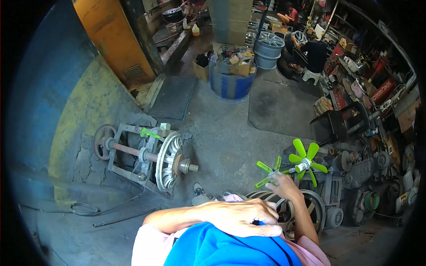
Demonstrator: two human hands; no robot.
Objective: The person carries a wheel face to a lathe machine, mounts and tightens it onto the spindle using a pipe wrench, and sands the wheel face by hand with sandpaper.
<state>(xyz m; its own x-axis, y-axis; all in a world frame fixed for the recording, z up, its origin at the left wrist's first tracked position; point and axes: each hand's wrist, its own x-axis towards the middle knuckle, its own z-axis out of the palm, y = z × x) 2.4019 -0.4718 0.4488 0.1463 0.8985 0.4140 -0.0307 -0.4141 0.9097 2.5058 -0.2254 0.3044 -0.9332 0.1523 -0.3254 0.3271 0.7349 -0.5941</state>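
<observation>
At right hand (283,186), grip unclear, green fan (303,165); beneath left hand (246,217), curled, grip unclear, blue cloth (217,244).

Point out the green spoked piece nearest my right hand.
The straight-armed green piece, right at your right hand. Its arms are slim and straight; the fan-like green piece has broad, rounded blades around a whitish hub.

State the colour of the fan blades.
Lime green; the fan blades show best in the head view.

The blue cloth (213,248) is cropped (by the bottom edge).
</observation>
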